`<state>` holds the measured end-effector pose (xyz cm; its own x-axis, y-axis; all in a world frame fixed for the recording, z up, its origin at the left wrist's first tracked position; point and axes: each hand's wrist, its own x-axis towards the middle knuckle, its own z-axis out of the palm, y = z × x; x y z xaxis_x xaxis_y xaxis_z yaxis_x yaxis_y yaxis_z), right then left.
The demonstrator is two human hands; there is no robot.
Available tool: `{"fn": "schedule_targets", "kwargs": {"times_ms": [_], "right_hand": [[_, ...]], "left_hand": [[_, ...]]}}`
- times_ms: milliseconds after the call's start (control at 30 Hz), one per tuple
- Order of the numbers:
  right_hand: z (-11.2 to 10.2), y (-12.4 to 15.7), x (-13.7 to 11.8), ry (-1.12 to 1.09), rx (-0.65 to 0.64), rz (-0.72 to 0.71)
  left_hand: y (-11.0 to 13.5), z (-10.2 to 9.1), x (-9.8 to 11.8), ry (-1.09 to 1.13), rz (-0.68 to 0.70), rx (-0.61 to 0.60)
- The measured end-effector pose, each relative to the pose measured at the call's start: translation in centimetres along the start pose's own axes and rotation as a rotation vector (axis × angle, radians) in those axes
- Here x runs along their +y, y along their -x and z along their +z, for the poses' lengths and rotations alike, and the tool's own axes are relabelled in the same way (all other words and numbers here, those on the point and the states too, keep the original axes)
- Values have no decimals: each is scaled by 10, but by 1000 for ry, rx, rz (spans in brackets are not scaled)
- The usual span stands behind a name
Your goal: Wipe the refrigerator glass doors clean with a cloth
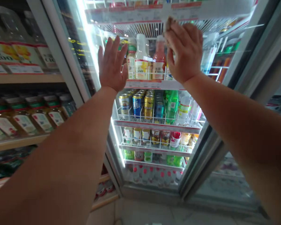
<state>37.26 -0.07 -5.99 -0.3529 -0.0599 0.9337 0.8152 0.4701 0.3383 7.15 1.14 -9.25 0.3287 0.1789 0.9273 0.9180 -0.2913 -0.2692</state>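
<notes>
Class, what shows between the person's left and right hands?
In the head view, bottles stand farther back on a fridge shelf between the left hand and right hand, including a red one.

Transparent glass door panel [149, 58] blocks reach to the white wire shelves [156, 126] behind. Near side: open lane between the bare, spread left hand [113, 67] and bare right hand [186, 51] with its crumpled greyish cloth [168, 28]; wider room downward between the forearms [70, 147]. Limits: grey metal frame [56, 47] left, bottle-loaded pale wooden shelf [25, 78] beyond.
</notes>
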Motion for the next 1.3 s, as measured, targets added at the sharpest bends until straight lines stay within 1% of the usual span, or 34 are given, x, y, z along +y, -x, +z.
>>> {"fn": "schedule_targets", "kwargs": {"times_ms": [33,133,167,200,233,333,367,400,433,567,600,633,667,733,767,800,833,933,967,1000,1033,1067,1100,1200,1233,1267,1300], "right_hand": [[-1,2,-2,-37,-74,-76],[-9,9,-3,-172,-347,-341],[-12,10,-1,-199,-395,-384],[-15,10,1,-205,-403,-384],[-18,9,5,-187,-364,-339],[-23,3,12,-74,-154,-100],[-24,2,12,-44,-115,-44],[-24,2,11,-29,-114,-21],[-24,1,9,-32,-145,-32],[-28,-1,4,-108,-395,-220],[-30,-3,6,-108,-409,-222],[-32,-6,10,-91,-386,-186],[-33,-7,14,-62,-326,-111],[-34,-8,23,10,-140,94],[-33,-7,26,31,-75,161],[-32,-5,28,30,-64,170],[-31,-2,29,-2,-111,117],[-30,6,26,-203,-405,-222],[-31,7,24,-258,-468,-288],[-31,8,22,-285,-498,-310],[-31,9,21,-280,-490,-292],[-30,9,21,-242,-451,-246],[-29,8,20,-179,-375,-176],[-22,7,23,43,-36,128],[-20,7,24,91,32,193],[-18,7,25,110,43,197],[-18,7,26,101,-8,128]], "left_hand": [[0,0,-1,-2,11,8],[-1,1,-2,4,28,32],[-1,2,-3,6,24,40],[-1,3,-3,7,23,46],[-1,3,-4,2,27,52],[-1,4,-5,-33,65,58],[-1,4,-5,-35,72,53],[-1,4,-5,-29,72,47],[-1,4,-6,-11,69,41],[-2,6,-10,95,42,26],[-2,8,-12,102,38,20],[-2,9,-13,100,36,15],[-2,10,-15,93,40,16],[-2,12,-16,86,55,38],[-1,13,-17,89,58,52],[-1,14,-17,94,61,64],[-1,15,-18,102,70,74],[-1,18,-21,103,119,92],[-1,19,-23,96,133,102],[-1,21,-24,89,141,114],[-2,22,-26,81,149,125],[-2,24,-28,74,161,132],[-3,25,-30,71,175,134],[-5,28,-35,67,208,129],[-5,29,-37,75,199,122],[-6,29,-38,87,181,109],[-6,29,-38,103,163,95]]}}
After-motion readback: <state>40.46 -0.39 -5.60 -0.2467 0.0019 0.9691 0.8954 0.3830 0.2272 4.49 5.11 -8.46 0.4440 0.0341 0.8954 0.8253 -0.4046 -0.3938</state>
